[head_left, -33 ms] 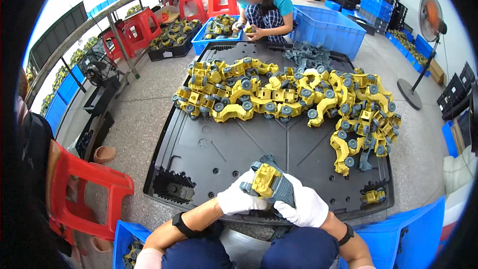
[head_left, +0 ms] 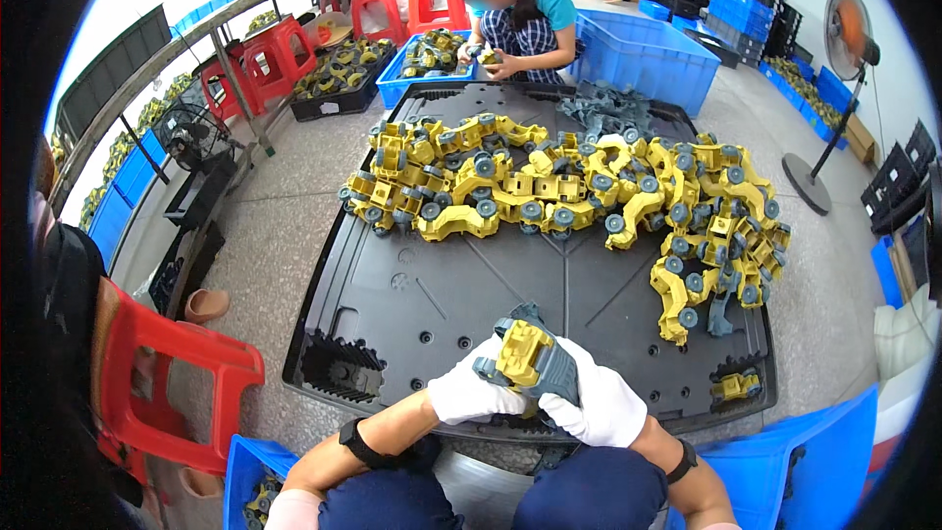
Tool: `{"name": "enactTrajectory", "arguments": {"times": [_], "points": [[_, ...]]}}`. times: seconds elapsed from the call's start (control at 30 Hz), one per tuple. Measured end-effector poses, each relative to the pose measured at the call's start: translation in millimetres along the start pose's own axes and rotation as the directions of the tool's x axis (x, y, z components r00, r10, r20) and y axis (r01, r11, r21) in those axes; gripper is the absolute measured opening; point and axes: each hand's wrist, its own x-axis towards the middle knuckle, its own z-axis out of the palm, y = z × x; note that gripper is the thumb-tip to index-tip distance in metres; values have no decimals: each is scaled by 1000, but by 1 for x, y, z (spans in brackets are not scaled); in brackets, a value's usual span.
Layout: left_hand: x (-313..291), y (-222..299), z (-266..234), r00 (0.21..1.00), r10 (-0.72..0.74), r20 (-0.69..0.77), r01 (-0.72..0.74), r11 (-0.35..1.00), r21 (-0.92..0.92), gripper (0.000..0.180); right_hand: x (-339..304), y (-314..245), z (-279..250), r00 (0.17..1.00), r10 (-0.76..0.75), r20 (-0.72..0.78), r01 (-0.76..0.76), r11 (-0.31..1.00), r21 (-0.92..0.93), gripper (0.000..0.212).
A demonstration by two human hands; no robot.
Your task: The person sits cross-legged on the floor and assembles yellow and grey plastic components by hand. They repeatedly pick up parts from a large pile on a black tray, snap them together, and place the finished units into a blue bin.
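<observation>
Between my two white-gloved hands, near the front edge of the black table (head_left: 392, 285), is a yellow and dark grey toy truck (head_left: 520, 351). My left hand (head_left: 473, 388) is closed around its left side, by a grey wheel. From the right, my right hand (head_left: 601, 407) grips the grey part of the same toy. My palms hide its underside. Beyond lies a long heap of yellow toy vehicle bodies (head_left: 545, 186) with grey wheels, curving down the right side. One yellow toy vehicle (head_left: 736, 387) rests alone in the table's near right corner.
Dark grey plastic parts (head_left: 610, 110) are piled at the far edge. A co-worker (head_left: 530, 20) sits opposite, handling a toy piece beside a blue crate (head_left: 394, 88). Blue bins (head_left: 805, 461) flank my knees. A red stool (head_left: 186, 373) stands left, a fan (head_left: 849, 29) far right.
</observation>
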Motion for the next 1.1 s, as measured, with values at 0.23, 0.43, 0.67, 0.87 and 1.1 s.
{"name": "enactTrajectory", "arguments": {"times": [0.23,0.43,0.67,0.87,1.1], "points": [[0,-3,13,985,-167,-50,157,975,-155,61,1,-4,-5,991,-1,-133,6,999,42,76],[4,-2,21,985,-166,-53,145,951,-273,71,2,-7,-8,982,-18,-187,25,999,32,71],[7,14,26,989,-144,-29,99,799,-592,64,36,5,-2,929,-94,-359,84,995,-43,48],[1,12,15,975,-188,-120,50,710,-703,61,59,-14,21,944,130,-303,53,848,527,47],[-6,15,-7,970,-231,-80,125,751,-648,56,66,-12,33,949,175,-262,12,811,585,52]]}}
